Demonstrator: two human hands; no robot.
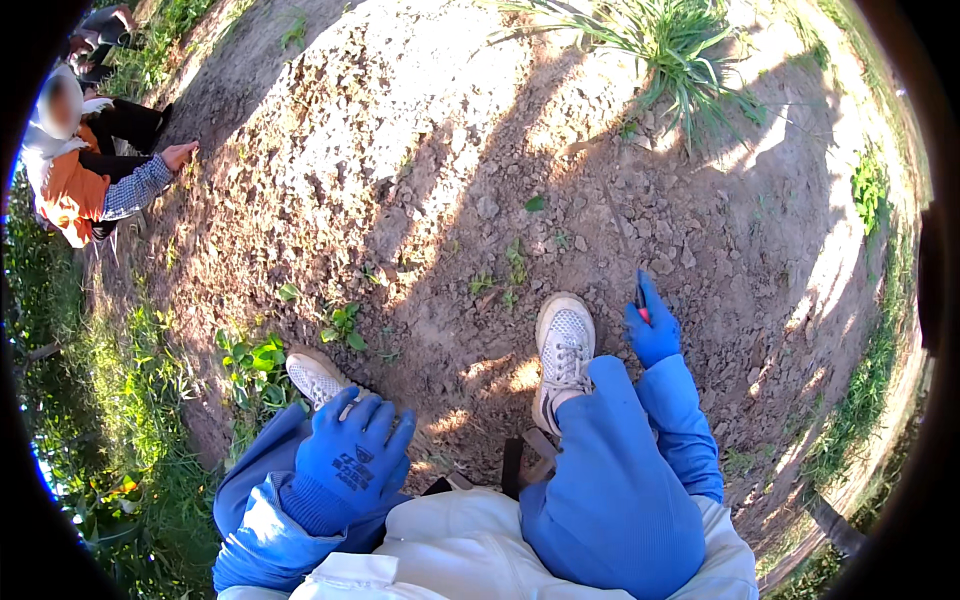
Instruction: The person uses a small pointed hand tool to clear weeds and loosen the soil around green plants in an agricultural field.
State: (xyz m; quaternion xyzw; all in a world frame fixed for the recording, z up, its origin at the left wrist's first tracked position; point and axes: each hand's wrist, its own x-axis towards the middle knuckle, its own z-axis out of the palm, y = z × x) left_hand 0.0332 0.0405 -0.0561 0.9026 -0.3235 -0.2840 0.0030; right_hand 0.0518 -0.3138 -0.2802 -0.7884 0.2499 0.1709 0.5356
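My left hand (352,461), in a blue work glove that bears writing, rests palm down on my left knee, its fingers slightly apart and holding nothing that shows. Beyond the right shoe, over the soil, my right hand (652,326) in a matching glove is closed around a small hand tool (643,306) with a red and black part showing; its kind cannot be told. Light mesh lace-up shoes, the left (315,375) and the right (565,341), stand on bare, crumbly soil (465,330). Small green weeds (343,327) grow between and ahead of them.
At the far left a person (71,187) in an orange vest and checked sleeves sits low, a hand out over the soil. Another person is partly visible behind. A large grass clump (675,56) stands ahead to the right. Leafy plants (259,360) grow beside my left shoe.
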